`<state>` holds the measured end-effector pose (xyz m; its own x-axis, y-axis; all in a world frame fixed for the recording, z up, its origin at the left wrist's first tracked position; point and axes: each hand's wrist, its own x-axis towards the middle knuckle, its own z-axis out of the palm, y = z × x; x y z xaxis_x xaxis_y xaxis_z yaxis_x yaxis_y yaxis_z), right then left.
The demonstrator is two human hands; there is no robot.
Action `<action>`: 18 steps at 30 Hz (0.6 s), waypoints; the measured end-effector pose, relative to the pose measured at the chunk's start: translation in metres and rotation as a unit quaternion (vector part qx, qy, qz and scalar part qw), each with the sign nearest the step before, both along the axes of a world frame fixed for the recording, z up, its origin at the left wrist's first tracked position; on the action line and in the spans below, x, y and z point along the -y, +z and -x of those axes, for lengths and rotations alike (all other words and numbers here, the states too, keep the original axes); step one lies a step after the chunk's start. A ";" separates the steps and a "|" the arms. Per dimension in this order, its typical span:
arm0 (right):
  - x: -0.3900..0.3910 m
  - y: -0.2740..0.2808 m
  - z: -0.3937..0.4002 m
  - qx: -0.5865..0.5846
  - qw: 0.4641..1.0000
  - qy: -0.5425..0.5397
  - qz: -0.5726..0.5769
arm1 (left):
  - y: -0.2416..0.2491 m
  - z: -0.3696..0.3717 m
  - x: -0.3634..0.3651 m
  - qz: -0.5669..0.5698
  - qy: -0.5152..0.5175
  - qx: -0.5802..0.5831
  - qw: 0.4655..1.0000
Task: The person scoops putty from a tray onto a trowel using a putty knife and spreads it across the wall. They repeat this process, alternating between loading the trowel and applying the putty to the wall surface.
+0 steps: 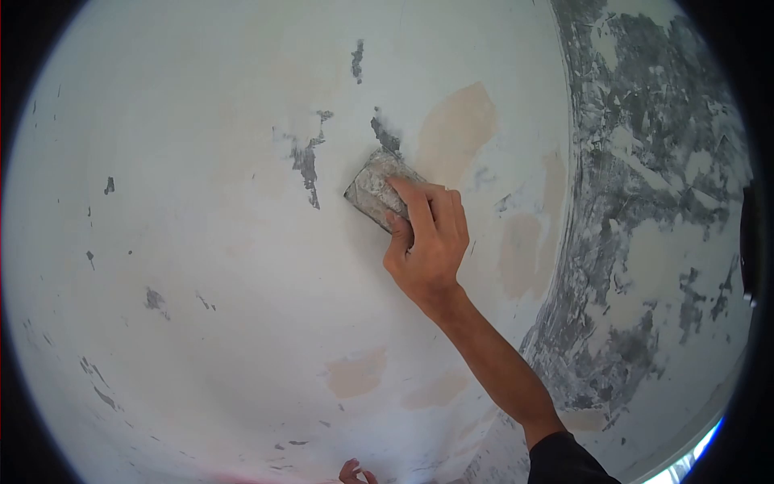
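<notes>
Plaster-crusted grey scraper (372, 190) lies flat on white wall (201, 242).

Beige patches (455, 129) on white wall (201, 242) at centre, grey scraped strip (637, 202) down the right.

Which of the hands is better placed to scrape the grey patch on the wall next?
Probably the right hand: it holds the scraper against the wall, just below the grey patch. The left hand barely shows at the bottom edge.
</notes>
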<state>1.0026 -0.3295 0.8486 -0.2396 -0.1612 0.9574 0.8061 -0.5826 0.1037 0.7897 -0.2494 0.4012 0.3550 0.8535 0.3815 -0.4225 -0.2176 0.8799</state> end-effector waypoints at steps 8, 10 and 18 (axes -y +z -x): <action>-0.031 -0.074 0.044 -0.027 0.986 0.096 0.135 | -0.009 0.009 -0.008 0.029 0.014 0.013 0.999; -0.014 -0.075 0.053 -0.013 0.982 0.150 0.114 | -0.015 0.012 -0.013 0.007 0.018 0.014 1.000; 0.030 0.015 0.002 -0.035 0.995 0.079 -0.047 | -0.013 0.022 -0.027 -0.064 0.075 -0.029 0.995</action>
<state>1.0003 -0.3598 0.8636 -0.1367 -0.2808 0.9500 0.8918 -0.4524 -0.0054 0.7676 -0.2228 0.3885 0.2511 0.8447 0.4726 -0.3259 -0.3859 0.8630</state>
